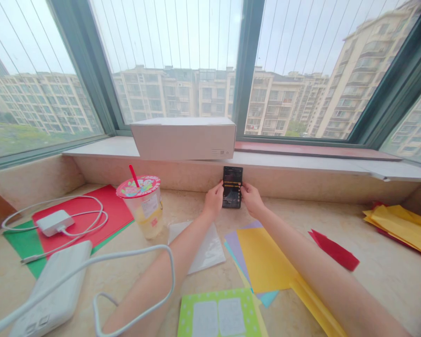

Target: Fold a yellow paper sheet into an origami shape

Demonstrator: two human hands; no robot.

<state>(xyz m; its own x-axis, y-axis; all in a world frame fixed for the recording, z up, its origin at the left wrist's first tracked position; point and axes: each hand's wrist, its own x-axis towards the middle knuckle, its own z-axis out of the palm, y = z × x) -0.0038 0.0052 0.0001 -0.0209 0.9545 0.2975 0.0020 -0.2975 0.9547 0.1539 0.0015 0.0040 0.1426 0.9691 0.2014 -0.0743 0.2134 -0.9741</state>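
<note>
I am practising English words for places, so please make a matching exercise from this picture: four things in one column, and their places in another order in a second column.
Things:
1. White cardboard box
2. Black smartphone
3. Clear plastic cup with a red straw
4. White rectangular charger

Places:
A. Held between the left hand and the right hand
B. Lying on a red paper sheet
C. Standing on the stone counter, beside the red paper sheet
D. Resting on the window sill

Right pairs: 1-D, 2-A, 3-C, 4-B
</note>
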